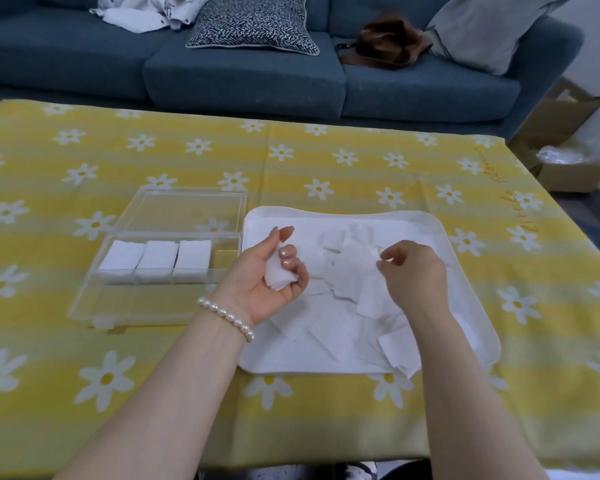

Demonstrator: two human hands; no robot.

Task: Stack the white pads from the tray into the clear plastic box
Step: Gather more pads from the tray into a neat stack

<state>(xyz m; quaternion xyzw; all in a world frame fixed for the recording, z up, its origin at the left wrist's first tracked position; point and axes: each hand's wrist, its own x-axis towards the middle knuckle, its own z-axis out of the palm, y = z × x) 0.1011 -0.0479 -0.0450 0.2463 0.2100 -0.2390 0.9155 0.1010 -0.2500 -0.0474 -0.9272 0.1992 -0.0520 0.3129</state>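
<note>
Head view looks down on a sofa (243,77) at twelve o'clock and, nearer, a table under a yellow daisy cloth (326,168). At the centre, slightly toward three o'clock, sits the white tray (440,230), strewn with loose white pads (347,282). Touching its nine o'clock edge lies the clear plastic box (94,299), lid (187,209) folded back toward twelve o'clock; three neat stacks of pads (158,258) fill its compartments along the hinge side. Over the tray's nine o'clock rim the left hand (267,278), palm up, wears a pearl bracelet (226,317) and has its fingers curled around a small bunch of pads (279,277). At three o'clock from it the right hand (413,271) hovers above the pile, fingers loosely bent, grasping nothing that I can make out.
</note>
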